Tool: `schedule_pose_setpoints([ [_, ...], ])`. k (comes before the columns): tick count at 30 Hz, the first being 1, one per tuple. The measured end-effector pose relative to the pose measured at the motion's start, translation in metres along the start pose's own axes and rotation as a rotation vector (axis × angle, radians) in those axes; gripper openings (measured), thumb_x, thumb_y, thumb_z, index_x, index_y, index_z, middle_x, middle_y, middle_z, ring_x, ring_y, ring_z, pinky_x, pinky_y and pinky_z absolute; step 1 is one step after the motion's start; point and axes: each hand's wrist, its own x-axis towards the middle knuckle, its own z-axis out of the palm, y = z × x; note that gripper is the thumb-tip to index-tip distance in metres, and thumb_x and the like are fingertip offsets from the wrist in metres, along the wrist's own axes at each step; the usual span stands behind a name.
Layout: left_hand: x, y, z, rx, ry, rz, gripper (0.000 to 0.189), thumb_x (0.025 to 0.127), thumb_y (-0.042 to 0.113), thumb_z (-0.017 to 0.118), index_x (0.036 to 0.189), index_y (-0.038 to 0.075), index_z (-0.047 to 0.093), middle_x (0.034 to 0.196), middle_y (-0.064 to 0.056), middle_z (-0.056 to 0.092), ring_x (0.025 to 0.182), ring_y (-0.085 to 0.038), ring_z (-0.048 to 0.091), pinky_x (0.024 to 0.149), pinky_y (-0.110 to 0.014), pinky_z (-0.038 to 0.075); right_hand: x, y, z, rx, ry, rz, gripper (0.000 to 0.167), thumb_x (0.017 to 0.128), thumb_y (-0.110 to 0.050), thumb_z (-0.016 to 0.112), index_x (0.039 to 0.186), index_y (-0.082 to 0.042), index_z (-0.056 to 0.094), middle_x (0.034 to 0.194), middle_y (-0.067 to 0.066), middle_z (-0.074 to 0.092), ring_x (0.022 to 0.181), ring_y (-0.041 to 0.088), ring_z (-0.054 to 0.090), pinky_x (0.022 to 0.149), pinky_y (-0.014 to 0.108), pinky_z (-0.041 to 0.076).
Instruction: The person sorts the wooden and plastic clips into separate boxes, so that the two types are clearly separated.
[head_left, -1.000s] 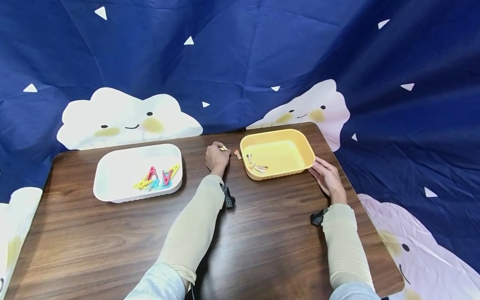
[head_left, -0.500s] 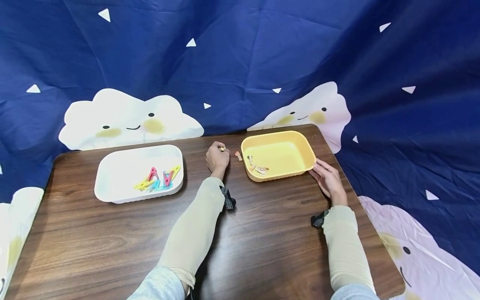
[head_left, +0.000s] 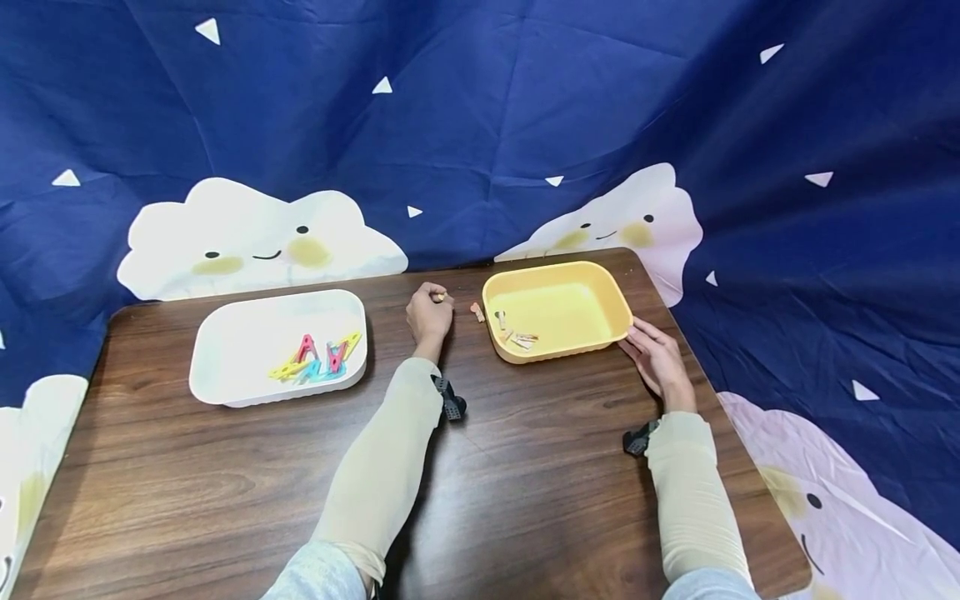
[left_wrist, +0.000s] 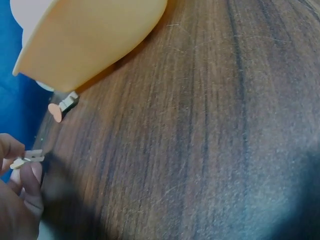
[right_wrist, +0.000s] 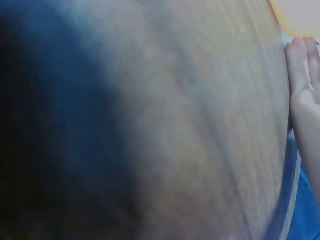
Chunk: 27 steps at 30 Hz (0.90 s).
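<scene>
Between thumb and fingers, my left hand (head_left: 430, 317) pinches a small pale wooden clothespin (left_wrist: 30, 159) near the table's back edge. Another mini clothespin (left_wrist: 67, 102), with an orange heart-like end, lies on the table against the yellow tray's left side. My right hand (head_left: 656, 358) touches the right front corner of that yellow tray (head_left: 558, 350); its fingers look mostly straight in the right wrist view. Several small wooden clothespins (head_left: 519, 338) lie in the tray's left front corner.
On the left stands a white tray (head_left: 225, 350) holding several coloured plastic clothespins (head_left: 335, 357) in red, yellow and blue. Both trays rest on a brown wooden table (head_left: 525, 467). A blue curtain (head_left: 450, 125) with clouds hangs behind the table.
My left hand has drawn slightly left, away from the yellow tray, with the clothespin still in its fingers. The right hand keeps its place at the tray corner.
</scene>
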Motion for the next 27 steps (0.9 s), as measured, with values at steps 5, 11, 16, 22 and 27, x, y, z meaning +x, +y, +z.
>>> schedule_pose_setpoints([
  [5,-0.001,-0.002,-0.007,-0.054,-0.013,0.000,0.007,0.091,0.010,0.069,0.098,0.011,0.071,0.089,-0.002,0.067,0.091,-0.027,0.064,0.090,-0.044,0.047,0.000,0.001,0.000,-0.012,-0.013,-0.012,0.029,0.101,0.007,0.053,0.123,0.000,0.071,0.119,0.007,0.072,0.107,0.016,0.069,0.096,0.030,0.053],
  [11,-0.002,-0.002,-0.013,-0.115,-0.006,0.020,0.010,0.091,0.011,0.070,0.100,0.010,0.072,0.085,0.000,0.067,0.084,-0.022,0.064,0.085,-0.037,0.047,-0.002,0.001,-0.001,-0.002,-0.016,-0.005,0.030,0.102,0.008,0.051,0.119,-0.003,0.073,0.117,0.006,0.072,0.107,0.015,0.068,0.095,0.030,0.053],
  [16,-0.002,0.004,-0.018,-0.234,-0.013,0.045,0.013,0.091,0.008,0.071,0.103,0.003,0.072,0.082,-0.001,0.066,0.073,-0.024,0.066,0.055,-0.023,0.051,-0.004,0.002,0.001,-0.018,-0.020,-0.002,0.030,0.102,0.007,0.053,0.126,0.001,0.069,0.120,0.006,0.071,0.110,0.016,0.067,0.097,0.030,0.052],
  [22,-0.004,0.012,-0.027,-0.344,-0.024,0.067,0.012,0.092,0.007,0.070,0.103,0.002,0.070,0.086,-0.004,0.065,0.082,-0.038,0.070,0.043,-0.023,0.050,-0.004,0.002,0.001,-0.022,-0.017,-0.016,0.030,0.102,0.008,0.051,0.122,-0.001,0.072,0.118,0.005,0.072,0.109,0.015,0.068,0.097,0.030,0.052],
  [27,-0.008,0.018,-0.032,-0.398,-0.052,0.092,0.010,0.091,0.006,0.069,0.101,0.005,0.071,0.088,-0.006,0.067,0.087,-0.042,0.070,0.047,-0.025,0.053,-0.003,0.001,0.002,-0.018,-0.018,-0.031,0.029,0.101,0.009,0.052,0.120,-0.002,0.073,0.117,0.006,0.072,0.107,0.016,0.068,0.096,0.030,0.052],
])
